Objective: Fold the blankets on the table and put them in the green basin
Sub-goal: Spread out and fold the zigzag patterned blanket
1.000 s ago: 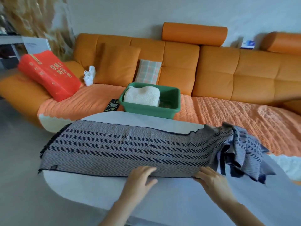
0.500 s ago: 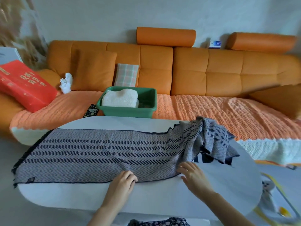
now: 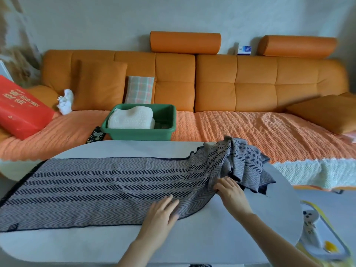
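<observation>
A grey and black zigzag blanket [image 3: 100,191] lies lengthwise on the white oval table [image 3: 212,239], flat on the left and bunched in a heap [image 3: 242,160] at the right end. My left hand [image 3: 163,214] rests flat on the blanket's near edge. My right hand [image 3: 232,192] is at the foot of the heap, its fingers curled into the cloth. Behind the table, the green basin [image 3: 134,134] sits on the sofa seat with a folded white blanket [image 3: 131,118] inside it.
An orange sofa [image 3: 231,89] with an orange knit cover runs behind the table. On it are a red bag [image 3: 21,110], a plaid cushion [image 3: 139,89], a white rag [image 3: 65,101] and a dark patterned item [image 3: 95,134]. A toy tray [image 3: 317,234] lies on the floor at right.
Both hands have slid right along the blanket's near edge. My right hand has left the flat edge and reached the bunched end. The view has turned to the right.
</observation>
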### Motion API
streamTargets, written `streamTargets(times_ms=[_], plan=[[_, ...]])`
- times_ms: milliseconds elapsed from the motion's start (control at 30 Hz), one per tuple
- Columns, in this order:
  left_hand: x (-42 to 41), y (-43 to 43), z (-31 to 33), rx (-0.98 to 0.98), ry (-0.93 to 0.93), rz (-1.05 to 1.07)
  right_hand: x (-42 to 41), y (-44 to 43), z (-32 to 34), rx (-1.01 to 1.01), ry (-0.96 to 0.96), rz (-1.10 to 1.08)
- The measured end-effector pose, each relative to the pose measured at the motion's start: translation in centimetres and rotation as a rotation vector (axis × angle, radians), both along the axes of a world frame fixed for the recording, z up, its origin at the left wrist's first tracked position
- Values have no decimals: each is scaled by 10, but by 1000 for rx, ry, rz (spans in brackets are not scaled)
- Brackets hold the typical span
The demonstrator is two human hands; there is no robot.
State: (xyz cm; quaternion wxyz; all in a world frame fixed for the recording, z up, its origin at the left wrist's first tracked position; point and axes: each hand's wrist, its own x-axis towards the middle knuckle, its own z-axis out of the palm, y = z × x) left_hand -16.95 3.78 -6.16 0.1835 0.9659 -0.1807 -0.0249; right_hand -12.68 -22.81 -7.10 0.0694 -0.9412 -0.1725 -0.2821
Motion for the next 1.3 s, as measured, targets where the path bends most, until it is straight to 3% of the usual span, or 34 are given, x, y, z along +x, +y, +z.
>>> streamTargets(times_ms=[133, 300, 700, 800, 967, 1200, 1300], plan=[[3, -8, -21, 94, 109, -11, -20, -11, -4, 31, 12, 78], [-3, -1, -31, 77, 114, -25, -56, -40, -21, -61, 68, 147], [3, -22, -16, 93, 126, 47, -104, -34, -15, -9, 199, 199], [7, -31, -18, 132, 115, 27, -99, -40, -7, 292, 291, 89], [19, -59, -19, 111, 92, -17, -47, -76, 15, 875, 271, -464], [22, -127, -18, 67, 135, -52, 13, -76, 5, 1075, 404, -682], [17, -138, -34, 202, -9, -44, 19, -72, 10, 1124, 327, -700]])
